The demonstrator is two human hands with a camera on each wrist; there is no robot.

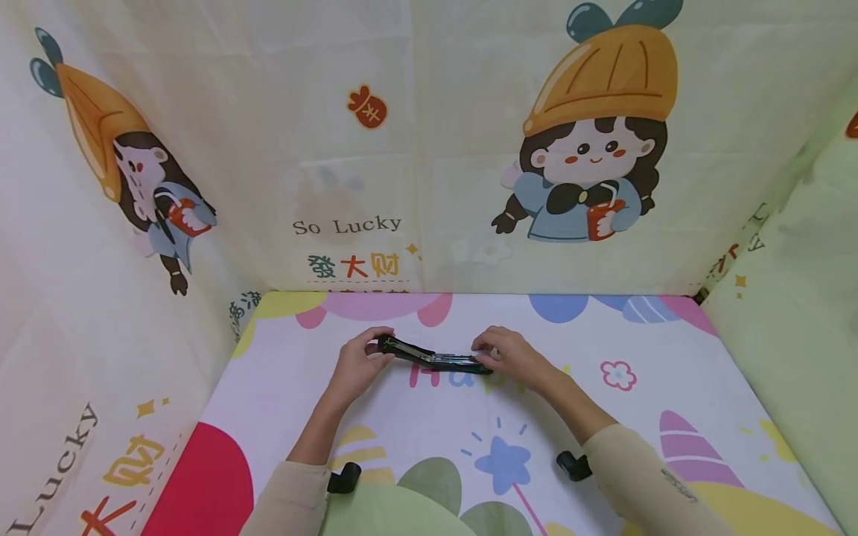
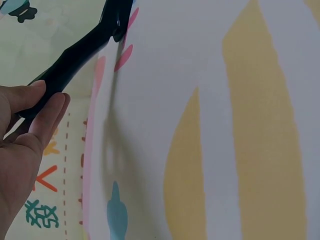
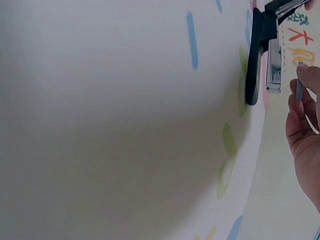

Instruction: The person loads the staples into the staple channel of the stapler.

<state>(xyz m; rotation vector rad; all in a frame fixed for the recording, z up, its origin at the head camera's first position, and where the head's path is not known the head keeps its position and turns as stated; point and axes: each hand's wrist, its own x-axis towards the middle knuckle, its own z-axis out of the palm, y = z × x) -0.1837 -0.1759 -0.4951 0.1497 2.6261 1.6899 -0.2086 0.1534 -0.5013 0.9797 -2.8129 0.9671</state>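
A black stapler (image 1: 462, 364) is spread wide open above the lettering on the tabletop, its metal channel showing. My left hand (image 1: 354, 366) grips the end of one arm between thumb and fingers; the left wrist view shows that dark arm (image 2: 75, 62) slanting up from the fingers. Over the other end of the stapler is my right hand (image 1: 515, 357). In the right wrist view its thumb and fingers pinch a short grey strip of staples (image 3: 299, 90), beside the stapler's metal channel (image 3: 274, 67) and apart from it.
A patterned cloth (image 1: 302, 409) with colourful shapes covers the table. Printed cloth walls (image 1: 456, 260) enclose it at the back and both sides. Black wrist mounts (image 1: 345, 479) sit at both sleeves.
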